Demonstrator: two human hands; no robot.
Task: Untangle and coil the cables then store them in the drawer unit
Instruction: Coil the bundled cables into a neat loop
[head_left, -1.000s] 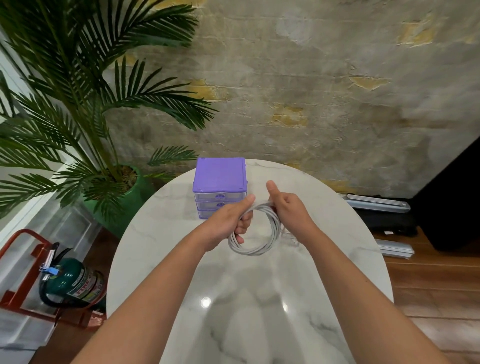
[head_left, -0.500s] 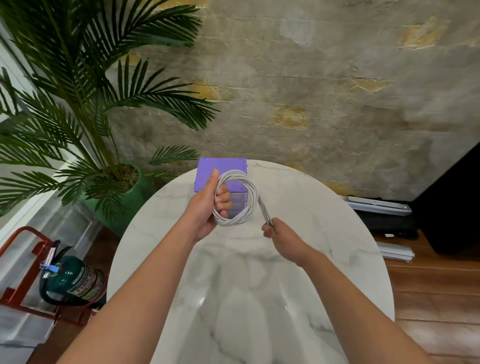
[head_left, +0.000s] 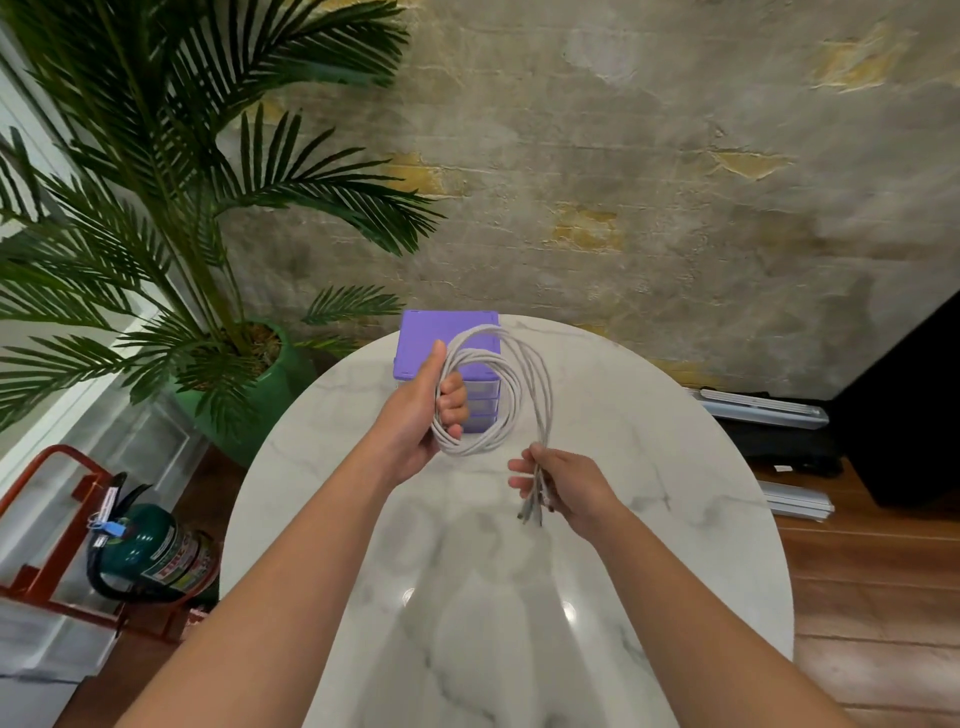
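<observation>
Grey cable coil (head_left: 493, 400) hides the drawer unit (head_left: 441, 343) front; plugs blurred.

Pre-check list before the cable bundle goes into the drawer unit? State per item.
1. Coil secured: ok. The left hand grips the coiled white cables.
2. Loose ends controlled: ok. The right hand pinches the cable ends.
3. Coiling finished: not ok. A stretch of cable runs uncoiled from the loops down to the right hand.
4. Drawer open: not ok. The purple drawer unit shows its visible drawers shut.
5. Free hand for a drawer: not ok. Both hands hold cable.
6. Room inside the drawers: cannot tell.
</observation>
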